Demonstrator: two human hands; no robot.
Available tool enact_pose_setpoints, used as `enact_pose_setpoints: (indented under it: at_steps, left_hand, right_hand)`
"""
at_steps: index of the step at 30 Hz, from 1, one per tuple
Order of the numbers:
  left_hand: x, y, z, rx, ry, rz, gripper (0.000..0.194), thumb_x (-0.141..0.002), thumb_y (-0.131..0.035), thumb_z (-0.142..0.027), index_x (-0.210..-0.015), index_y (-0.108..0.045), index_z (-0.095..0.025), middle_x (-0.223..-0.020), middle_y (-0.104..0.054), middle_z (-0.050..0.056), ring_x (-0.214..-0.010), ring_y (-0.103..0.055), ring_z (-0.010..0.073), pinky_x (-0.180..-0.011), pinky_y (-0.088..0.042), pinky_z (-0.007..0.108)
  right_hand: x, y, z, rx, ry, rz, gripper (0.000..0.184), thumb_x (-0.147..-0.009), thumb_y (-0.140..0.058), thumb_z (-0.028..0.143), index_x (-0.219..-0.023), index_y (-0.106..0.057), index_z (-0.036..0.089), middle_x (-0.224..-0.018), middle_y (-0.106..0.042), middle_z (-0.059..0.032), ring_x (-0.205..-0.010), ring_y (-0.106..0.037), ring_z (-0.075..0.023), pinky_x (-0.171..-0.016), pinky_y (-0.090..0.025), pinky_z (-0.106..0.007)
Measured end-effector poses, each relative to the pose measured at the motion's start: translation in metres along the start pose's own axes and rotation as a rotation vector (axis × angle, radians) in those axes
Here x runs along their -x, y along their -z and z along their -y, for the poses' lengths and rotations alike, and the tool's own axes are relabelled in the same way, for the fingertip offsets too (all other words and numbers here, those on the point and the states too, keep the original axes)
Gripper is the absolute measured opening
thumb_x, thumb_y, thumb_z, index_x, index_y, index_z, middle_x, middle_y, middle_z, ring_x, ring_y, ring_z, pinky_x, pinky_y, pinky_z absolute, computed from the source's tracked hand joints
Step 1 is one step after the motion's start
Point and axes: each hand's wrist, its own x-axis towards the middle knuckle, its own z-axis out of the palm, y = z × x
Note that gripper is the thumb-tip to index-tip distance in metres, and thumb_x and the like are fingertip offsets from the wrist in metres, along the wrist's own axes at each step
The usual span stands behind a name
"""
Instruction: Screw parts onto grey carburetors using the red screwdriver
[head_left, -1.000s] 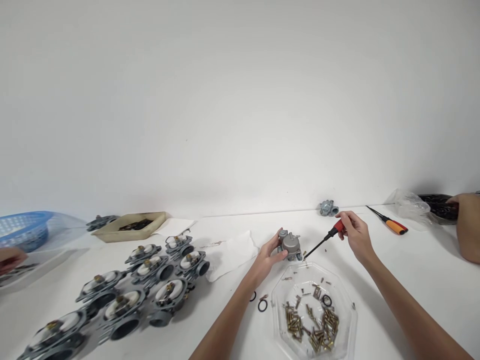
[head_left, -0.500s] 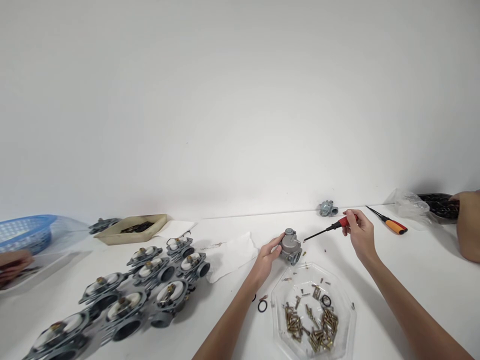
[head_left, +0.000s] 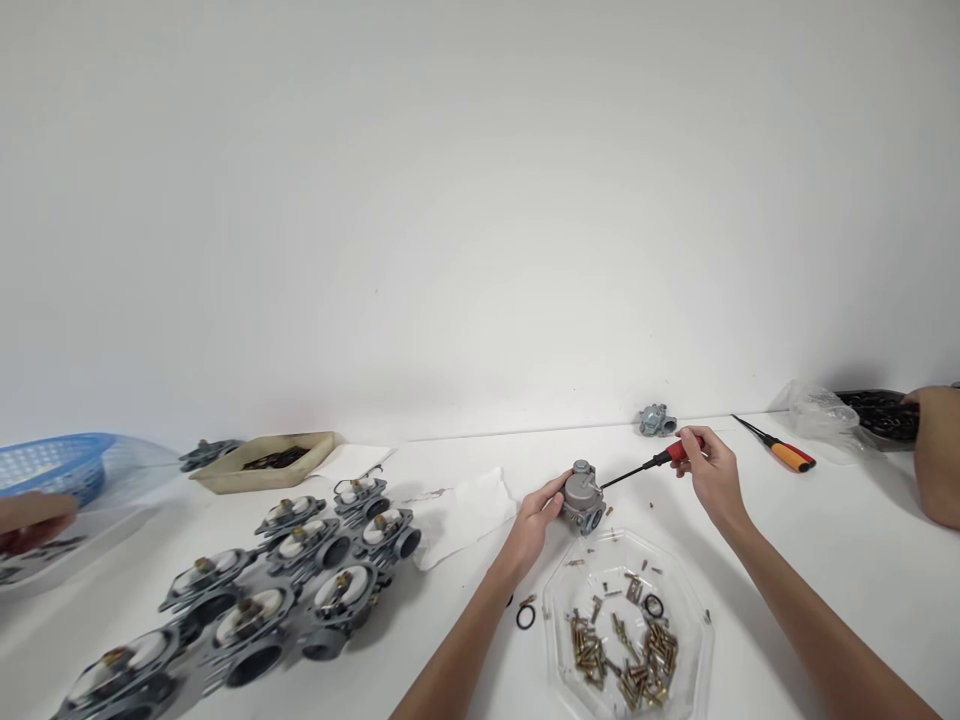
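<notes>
My left hand (head_left: 537, 514) grips a small grey metal carburetor body (head_left: 583, 497) on the white table. A red-handled screwdriver (head_left: 654, 460) is pinched in my right hand (head_left: 711, 474), and its black tip rests against the top right of the carburetor. Just in front of both hands stands a clear octagonal dish (head_left: 679, 595) with several brass screws and a black O-ring in it. Two black O-rings (head_left: 525, 616) lie on the table beside my left forearm.
Several grey carburetor assemblies (head_left: 300, 575) are laid out at the left. A white cloth (head_left: 465, 505), a beige tray (head_left: 259, 458), a blue basket (head_left: 49, 465), an orange-handled screwdriver (head_left: 780, 450) and a spare grey part (head_left: 656, 420) lie around. Other people's hands show at both edges (head_left: 934, 455).
My left hand turned the carburetor. The screwdriver tip lifted from near the dish and now touches the carburetor's top.
</notes>
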Motion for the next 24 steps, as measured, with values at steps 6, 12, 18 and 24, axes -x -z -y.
enact_pose_setpoints:
  at_steps: [6, 12, 18, 24]
  left_hand:
    - [-0.0004, -0.0010, 0.0003, -0.002, -0.013, 0.008, 0.055, -0.087, -0.063, -0.053, -0.131, -0.065, -0.020, -0.138, -0.062, 0.009, -0.133, -0.051, 0.0353, -0.118, -0.029, 0.050]
    - [0.0006, -0.0011, -0.0017, 0.006, -0.003, 0.014, 0.058, -0.087, -0.064, -0.054, -0.132, -0.064, -0.018, -0.137, -0.062, 0.011, -0.132, -0.051, 0.0362, -0.115, -0.032, 0.051]
    - [0.0020, -0.0015, -0.0032, 0.009, 0.007, 0.010, 0.056, -0.087, -0.063, -0.055, -0.131, -0.065, -0.020, -0.136, -0.063, 0.010, -0.131, -0.052, 0.0361, -0.115, -0.033, 0.050]
    - [0.0018, -0.0016, -0.0050, 0.011, 0.018, 0.019, 0.059, -0.087, -0.063, -0.055, -0.133, -0.063, -0.018, -0.137, -0.063, 0.011, -0.132, -0.051, 0.0365, -0.115, -0.033, 0.050]
  right_hand:
    - [0.0001, 0.0008, -0.0027, 0.022, 0.015, 0.004, 0.043, -0.085, -0.062, 0.063, -0.086, -0.062, 0.019, -0.065, -0.061, -0.0002, -0.052, -0.055, -0.0145, -0.052, -0.051, -0.029]
    - [-0.0016, 0.0016, -0.0044, 0.021, 0.005, 0.003, 0.044, -0.085, -0.061, 0.063, -0.087, -0.062, 0.019, -0.066, -0.061, -0.0008, -0.053, -0.055, -0.0148, -0.053, -0.051, -0.029]
    - [-0.0012, 0.0019, -0.0037, 0.056, 0.016, 0.007, 0.043, -0.086, -0.060, 0.062, -0.087, -0.062, 0.019, -0.066, -0.062, -0.0013, -0.053, -0.055, -0.0144, -0.054, -0.050, -0.029]
    - [-0.0016, 0.0006, -0.0058, 0.067, 0.019, 0.025, 0.042, -0.085, -0.061, 0.062, -0.087, -0.062, 0.020, -0.067, -0.061, -0.0012, -0.054, -0.056, -0.0146, -0.053, -0.050, -0.028]
